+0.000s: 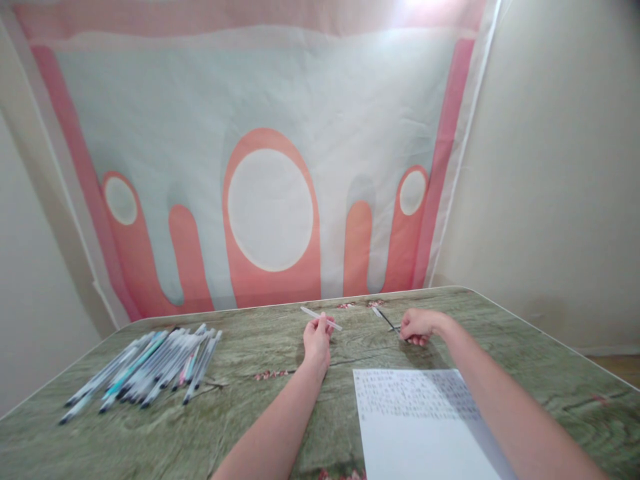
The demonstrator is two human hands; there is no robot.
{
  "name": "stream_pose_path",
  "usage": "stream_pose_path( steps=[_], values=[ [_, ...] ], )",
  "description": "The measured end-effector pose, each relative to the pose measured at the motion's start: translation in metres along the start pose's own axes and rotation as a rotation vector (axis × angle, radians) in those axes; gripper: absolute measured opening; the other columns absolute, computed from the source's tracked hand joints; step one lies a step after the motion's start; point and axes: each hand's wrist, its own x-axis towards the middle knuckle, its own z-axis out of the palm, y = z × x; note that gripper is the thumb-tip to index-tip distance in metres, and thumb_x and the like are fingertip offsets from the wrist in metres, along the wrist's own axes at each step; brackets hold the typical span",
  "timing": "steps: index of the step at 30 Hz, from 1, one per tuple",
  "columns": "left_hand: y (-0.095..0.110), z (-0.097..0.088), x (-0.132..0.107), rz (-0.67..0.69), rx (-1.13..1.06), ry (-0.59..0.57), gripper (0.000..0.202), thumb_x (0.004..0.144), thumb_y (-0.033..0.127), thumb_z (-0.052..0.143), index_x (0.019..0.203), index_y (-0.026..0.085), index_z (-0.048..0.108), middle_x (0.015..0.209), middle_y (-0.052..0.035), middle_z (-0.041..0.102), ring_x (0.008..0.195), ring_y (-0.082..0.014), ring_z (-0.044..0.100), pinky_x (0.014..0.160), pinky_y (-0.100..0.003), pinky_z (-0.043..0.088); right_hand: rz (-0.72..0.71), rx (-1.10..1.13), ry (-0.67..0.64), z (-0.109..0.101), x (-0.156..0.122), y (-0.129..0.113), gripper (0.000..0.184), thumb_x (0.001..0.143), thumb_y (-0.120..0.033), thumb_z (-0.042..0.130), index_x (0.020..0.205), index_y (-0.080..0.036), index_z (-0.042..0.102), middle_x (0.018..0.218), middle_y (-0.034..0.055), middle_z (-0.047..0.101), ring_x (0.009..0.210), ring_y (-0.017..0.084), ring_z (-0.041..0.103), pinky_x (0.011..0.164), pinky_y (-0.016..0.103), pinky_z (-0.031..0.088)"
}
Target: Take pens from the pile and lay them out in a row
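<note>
White and see-through, a thin tube sits in the left hand, pinched between the thumb and fingers. It crosses the fingertips at a slant: one end sticks out to the left and farther from the person, the other pokes out a little to the right.

The right hand is closed too, fingertips bunched on the near end of a dark stick. Most of that stick runs out beyond the grip, up and to the left, toward a paler, clear-looking tip. The two hands are apart, so tube and stick do not touch.

Over on the left of the wood-patterned table I see a loose heap of pens, mostly clear, a few turquoise or pink, well away from either hand. A sheet with rows of writing lies partly under the right forearm.
</note>
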Motion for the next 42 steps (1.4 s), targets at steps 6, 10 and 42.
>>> stream_pose_path(
  steps=[6,10,42],
  values=[
    [-0.001,0.0,0.0,0.008,0.031,-0.029,0.021,0.068,0.03,0.062,0.068,0.012,0.051,0.066,-0.0029,0.058,0.063,-0.0076,0.057,0.064,-0.022,0.046,-0.066,0.029,0.101,0.002,0.0,-0.004,0.012,0.059,-0.021,0.062,0.055,-0.013,0.055,0.042,-0.0022,0.054,0.035,0.006,0.048,0.037,0.016,0.04],
    [-0.002,0.0,0.0,0.019,0.045,-0.04,0.023,0.067,0.031,0.063,0.069,0.012,0.05,0.066,-0.0027,0.058,0.063,-0.0083,0.057,0.065,-0.023,0.047,-0.108,0.043,0.291,0.009,0.012,-0.008,0.012,0.066,-0.02,0.055,0.056,-0.014,0.053,0.039,-0.0046,0.049,0.032,0.005,0.044,0.037,0.015,0.038],
    [-0.006,0.007,-0.021,0.201,0.747,-0.467,0.037,0.067,0.051,0.052,0.067,0.014,0.055,0.053,0.0021,0.051,0.047,-0.0075,0.045,0.047,-0.019,0.034,-0.367,0.258,0.324,0.027,0.008,-0.034,0.022,0.07,-0.034,0.057,0.063,-0.013,0.055,0.046,-0.0039,0.051,0.04,0.005,0.045,0.04,0.015,0.036]
  ],
)
